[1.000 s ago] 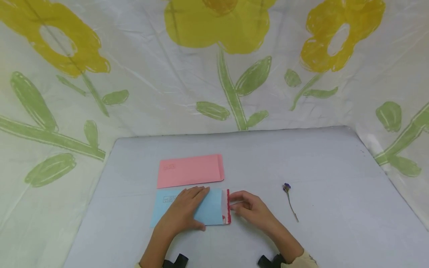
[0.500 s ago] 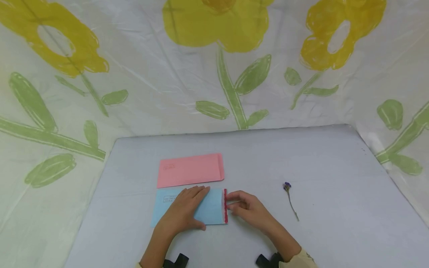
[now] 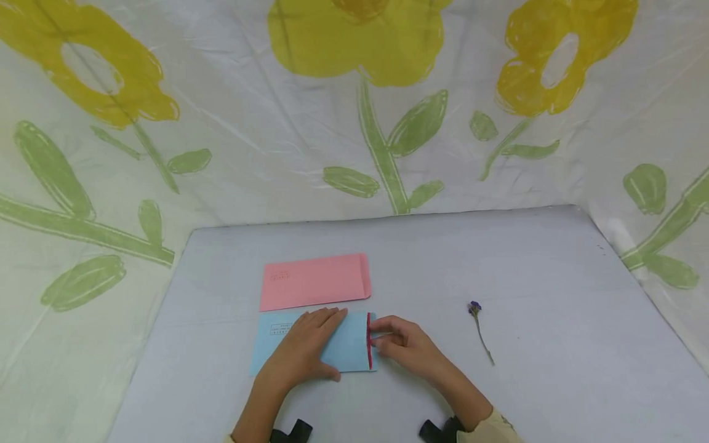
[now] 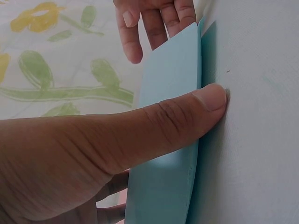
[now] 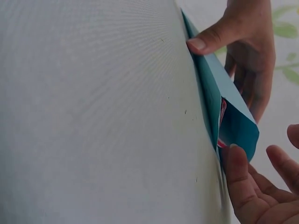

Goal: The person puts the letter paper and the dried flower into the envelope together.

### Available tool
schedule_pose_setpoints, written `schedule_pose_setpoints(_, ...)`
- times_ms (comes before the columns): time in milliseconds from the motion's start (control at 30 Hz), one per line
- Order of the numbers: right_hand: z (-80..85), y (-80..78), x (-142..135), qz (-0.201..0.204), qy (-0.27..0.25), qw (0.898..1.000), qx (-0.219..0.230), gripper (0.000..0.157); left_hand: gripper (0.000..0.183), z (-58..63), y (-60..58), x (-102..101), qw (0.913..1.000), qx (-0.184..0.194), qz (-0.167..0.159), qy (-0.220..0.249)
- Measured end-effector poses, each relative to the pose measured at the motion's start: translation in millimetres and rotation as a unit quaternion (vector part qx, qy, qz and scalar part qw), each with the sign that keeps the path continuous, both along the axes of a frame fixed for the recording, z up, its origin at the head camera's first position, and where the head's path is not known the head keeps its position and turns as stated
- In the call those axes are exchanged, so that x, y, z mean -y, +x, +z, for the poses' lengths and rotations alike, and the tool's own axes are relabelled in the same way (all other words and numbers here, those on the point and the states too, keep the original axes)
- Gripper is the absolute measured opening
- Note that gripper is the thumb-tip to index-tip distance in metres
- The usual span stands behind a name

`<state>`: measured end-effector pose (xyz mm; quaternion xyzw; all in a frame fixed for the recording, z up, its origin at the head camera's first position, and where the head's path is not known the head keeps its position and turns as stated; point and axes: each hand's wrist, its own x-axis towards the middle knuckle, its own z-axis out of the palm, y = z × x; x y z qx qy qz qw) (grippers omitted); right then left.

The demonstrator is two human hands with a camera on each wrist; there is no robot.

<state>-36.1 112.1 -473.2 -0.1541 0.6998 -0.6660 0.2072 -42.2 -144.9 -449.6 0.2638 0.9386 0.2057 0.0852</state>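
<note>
A light blue envelope (image 3: 346,344) lies flat on the table, its mouth to the right. My left hand (image 3: 301,347) rests across it, fingertips at the far edge. In the left wrist view the straight thumb (image 4: 182,112) reaches past the near edge. A thin card-like insert with a red edge (image 3: 368,360) sits inside the mouth, mostly hidden by the envelope. My right hand (image 3: 412,347) touches that red edge with extended fingertips. The right wrist view shows the mouth bulging apart, with the right thumb (image 5: 237,163) at its lower lip.
A pink envelope (image 3: 316,283) lies just behind the blue one. To the right is a small purple flower (image 3: 474,309) on a thin stem. The pale grey table (image 3: 554,264) meets a white cloth backdrop (image 3: 266,154) painted with yellow flowers.
The red-edged insert has slid left into the blue envelope, from sticking out to lying within the mouth. My right hand has moved left with it. My left hand has stayed in place.
</note>
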Motion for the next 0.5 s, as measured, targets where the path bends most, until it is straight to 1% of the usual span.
schedule_pose_setpoints(133, -0.1, -0.3, 1.4, 0.0, 0.002, 1.0, -0.004, 0.035, 0.112, -0.3, -0.3, 0.0, 1.0, -0.003, -0.001, 0.002)
schedule_pose_setpoints(333, 0.3, -0.7, 4.1, 0.005, 0.006, 1.0, 0.001, 0.036, 0.113, -1.6, -0.5, 0.1, 1.0, -0.008, 0.001, 0.0)
schedule_pose_setpoints(500, 0.2, -0.8, 7.5, 0.003, 0.019, 1.0, 0.003, 0.036, 0.113, -2.4, -0.5, 0.0, 1.0, -0.008, 0.001, -0.001)
